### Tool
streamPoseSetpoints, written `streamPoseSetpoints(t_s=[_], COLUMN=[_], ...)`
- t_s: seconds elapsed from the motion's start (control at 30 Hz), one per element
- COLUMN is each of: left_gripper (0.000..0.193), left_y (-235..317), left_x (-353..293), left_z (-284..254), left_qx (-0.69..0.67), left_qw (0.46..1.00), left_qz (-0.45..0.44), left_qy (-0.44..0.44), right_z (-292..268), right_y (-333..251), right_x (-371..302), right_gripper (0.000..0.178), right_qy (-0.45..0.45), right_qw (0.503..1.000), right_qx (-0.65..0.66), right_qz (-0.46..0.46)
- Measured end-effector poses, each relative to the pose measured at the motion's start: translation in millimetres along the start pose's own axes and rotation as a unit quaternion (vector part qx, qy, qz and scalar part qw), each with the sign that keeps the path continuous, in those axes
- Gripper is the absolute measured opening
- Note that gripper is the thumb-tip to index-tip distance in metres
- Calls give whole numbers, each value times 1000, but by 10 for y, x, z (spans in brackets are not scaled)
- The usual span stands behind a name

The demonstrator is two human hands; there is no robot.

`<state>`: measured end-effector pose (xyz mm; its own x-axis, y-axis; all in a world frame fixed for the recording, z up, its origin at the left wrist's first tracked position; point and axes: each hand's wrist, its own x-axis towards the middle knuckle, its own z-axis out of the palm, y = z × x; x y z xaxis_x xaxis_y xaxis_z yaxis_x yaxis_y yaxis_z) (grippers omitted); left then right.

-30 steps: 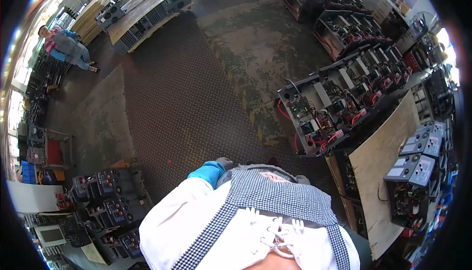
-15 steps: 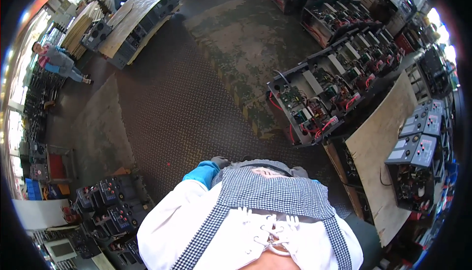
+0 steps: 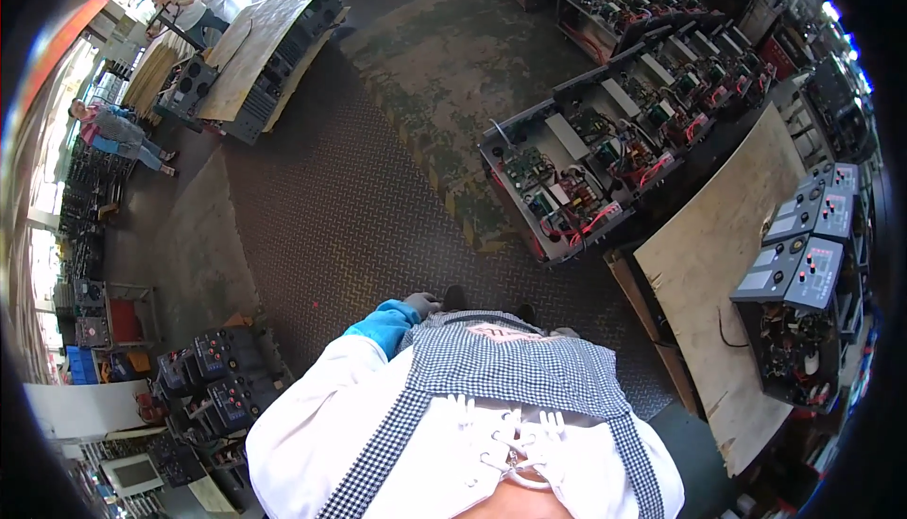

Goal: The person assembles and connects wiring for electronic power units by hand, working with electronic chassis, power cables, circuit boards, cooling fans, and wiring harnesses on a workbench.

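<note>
My left hand, in a grey glove below a blue sleeve cover, hangs by the front of my checked apron. It is beside my body above the patterned metal floor, and no object shows in it; its fingers are too small and partly hidden to read. Of my right hand only a grey gloved bit shows past the apron's edge. Whether it holds anything is hidden. The tips of my dark shoes poke out beyond the apron.
Open metal chassis with circuit boards and red wires stand in rows at right. Nearer are a plywood sheet and grey control units. Black panels with knobs stand at left. Two people are beyond, near a board-topped stack.
The chassis rows and plywood have shifted left in view. My shoes now show past the apron, and less of my right hand is visible. The far person in white appears more upright.
</note>
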<state>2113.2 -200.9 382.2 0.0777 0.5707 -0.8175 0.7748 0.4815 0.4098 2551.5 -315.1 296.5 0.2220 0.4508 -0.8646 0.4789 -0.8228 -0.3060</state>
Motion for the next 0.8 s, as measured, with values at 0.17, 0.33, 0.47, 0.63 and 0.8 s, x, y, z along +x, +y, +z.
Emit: streamPoseSetpoints(t_s=[0.17,0.33,0.47,0.63,0.8], left_gripper=[51,43,45,47,46], left_y=[315,374,445,389,404], left_x=[-323,-482,-534,-468,-491], left_z=[322,547,639,756,796], left_qx=[-4,-86,-48,-50,-74], left_qw=[1000,995,998,998,997], left_qz=[4,-46,-30,-32,-29], left_qy=[9,-18,3,5,2], right_z=[-471,-633,-596,-569,-667], right_y=[127,366,370,216,292], right_x=[-439,-102,-45,-161,-263], right_gripper=[49,47,43,49,46], right_qy=[17,26,55,-21,28], right_qw=[1000,998,995,998,999], right_qx=[-18,-55,43,35,5], right_qz=[14,-30,-75,-47,-36])
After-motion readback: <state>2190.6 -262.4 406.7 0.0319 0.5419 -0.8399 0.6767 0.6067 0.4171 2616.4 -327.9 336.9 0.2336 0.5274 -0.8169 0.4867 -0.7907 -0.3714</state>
